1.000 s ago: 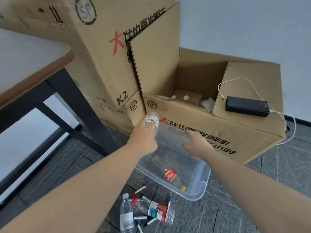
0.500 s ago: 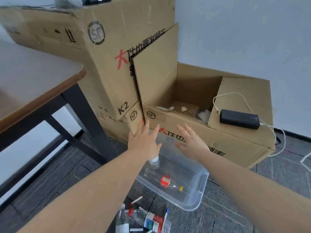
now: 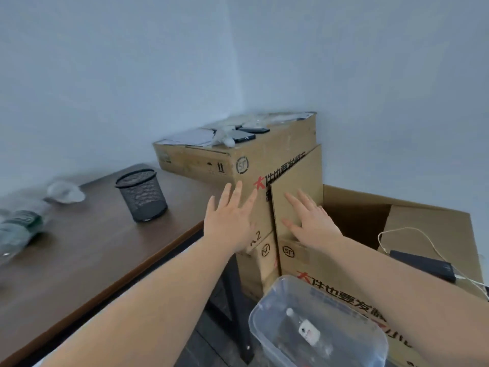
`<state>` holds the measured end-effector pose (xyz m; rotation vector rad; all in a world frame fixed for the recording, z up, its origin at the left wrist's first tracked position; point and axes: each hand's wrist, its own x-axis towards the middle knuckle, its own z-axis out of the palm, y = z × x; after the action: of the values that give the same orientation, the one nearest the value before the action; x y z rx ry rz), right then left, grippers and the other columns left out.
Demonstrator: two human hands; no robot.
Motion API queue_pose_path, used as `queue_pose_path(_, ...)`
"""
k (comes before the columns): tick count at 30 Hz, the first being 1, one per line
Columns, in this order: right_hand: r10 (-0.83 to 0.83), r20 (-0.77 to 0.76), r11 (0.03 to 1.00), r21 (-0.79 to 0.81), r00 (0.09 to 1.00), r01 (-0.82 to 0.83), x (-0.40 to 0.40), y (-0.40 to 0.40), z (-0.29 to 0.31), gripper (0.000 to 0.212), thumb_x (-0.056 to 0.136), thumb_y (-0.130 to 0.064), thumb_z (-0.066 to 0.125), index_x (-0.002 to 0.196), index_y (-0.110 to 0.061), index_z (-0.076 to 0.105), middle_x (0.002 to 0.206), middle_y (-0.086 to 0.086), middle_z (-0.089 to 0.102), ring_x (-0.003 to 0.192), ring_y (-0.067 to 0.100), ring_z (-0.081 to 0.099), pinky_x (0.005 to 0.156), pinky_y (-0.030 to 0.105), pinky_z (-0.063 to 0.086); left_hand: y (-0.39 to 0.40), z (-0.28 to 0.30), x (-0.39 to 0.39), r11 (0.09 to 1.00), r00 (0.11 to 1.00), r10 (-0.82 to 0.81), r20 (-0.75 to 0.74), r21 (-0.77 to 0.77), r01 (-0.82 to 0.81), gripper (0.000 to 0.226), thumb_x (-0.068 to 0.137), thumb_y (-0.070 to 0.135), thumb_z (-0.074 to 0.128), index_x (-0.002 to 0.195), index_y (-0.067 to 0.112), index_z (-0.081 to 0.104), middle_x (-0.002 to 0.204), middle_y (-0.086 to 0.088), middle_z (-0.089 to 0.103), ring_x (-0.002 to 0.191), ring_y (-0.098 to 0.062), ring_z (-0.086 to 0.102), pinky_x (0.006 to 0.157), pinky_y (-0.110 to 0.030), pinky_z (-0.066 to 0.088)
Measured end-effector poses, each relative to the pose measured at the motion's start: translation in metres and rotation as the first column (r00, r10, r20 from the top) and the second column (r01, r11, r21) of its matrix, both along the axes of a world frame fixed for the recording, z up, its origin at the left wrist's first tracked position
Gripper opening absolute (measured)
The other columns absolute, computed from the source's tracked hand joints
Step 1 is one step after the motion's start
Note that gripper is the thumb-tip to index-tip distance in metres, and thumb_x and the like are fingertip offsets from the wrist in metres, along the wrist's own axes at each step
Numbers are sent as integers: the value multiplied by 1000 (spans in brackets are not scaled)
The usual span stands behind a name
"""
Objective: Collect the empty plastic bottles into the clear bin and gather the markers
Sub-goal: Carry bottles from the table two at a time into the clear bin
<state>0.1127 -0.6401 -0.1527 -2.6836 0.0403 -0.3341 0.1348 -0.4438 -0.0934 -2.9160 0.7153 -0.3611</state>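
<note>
We hold our left hand [image 3: 232, 221] and right hand [image 3: 312, 223] raised, fingers spread, gripping nothing. The clear plastic bin [image 3: 267, 329] sits at five o'clock with what looks like an empty plastic bottle [image 3: 308, 332] inside. Another blurred bottle [image 3: 18, 229] lies on the brown wooden counter [image 3: 87, 255] at nine o'clock.

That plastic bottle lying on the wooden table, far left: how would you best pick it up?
Judging from its pose, the bottle lies on its side, so the left hand, open and empty now, could come down from above and wrap round the labelled middle. It is blurred, so I cannot see the cap.
</note>
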Motion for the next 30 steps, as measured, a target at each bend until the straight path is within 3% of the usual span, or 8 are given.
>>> queue_pose_path(6,188,161,982,-26,969,-186,-9,84,68,63,95,-60,28,148,-46,-2,161,-6,-7,149,16,-3,121,40,6,97,54,-36,982,976,187,110,-46,-183,64,99,49,26,151,36,-8,160,1,-17,146,-22,-17,119,-48,1)
queue_pose_path(10,338,249,937,3,908,-350,-16,156,97,62,96,-57,32,149,-44,3,161,-7,-4,148,15,3,119,38,15,173,72,-62,942,927,332,172,-102,-319,65,98,50,28,151,35,-5,160,1,-14,147,-23,-13,118,-49,4)
queue_pose_path(18,550,266,819,12,791,-574,-15,297,115,62,96,-56,36,149,-44,7,161,-7,1,148,15,8,116,36,19,309,87,-103,807,787,589,184,-176,-563,64,97,50,30,152,35,-2,160,0,-13,147,-23,-12,118,-49,4)
queue_pose_path(21,591,257,784,40,764,-620,-8,341,112,62,96,-53,38,150,-40,10,162,-4,3,148,15,4,116,35,16,349,83,-110,751,735,659,161,-198,-630,64,97,51,30,151,36,-1,160,0,-13,147,-24,-12,118,-50,5)
queue_pose_path(27,605,249,743,164,756,-649,23,422,106,67,94,-57,41,150,-39,11,161,-1,8,148,15,7,115,43,23,411,80,-106,639,630,768,117,-199,-743,69,94,59,28,152,36,-2,160,1,-12,147,-29,-12,118,-51,8)
queue_pose_path(30,585,243,742,225,774,-631,43,458,104,73,88,-64,44,148,-41,10,159,-2,15,146,21,18,112,49,30,432,85,-98,610,607,790,84,-204,-765,69,93,61,26,152,36,-2,160,1,-13,147,-30,-12,117,-51,7)
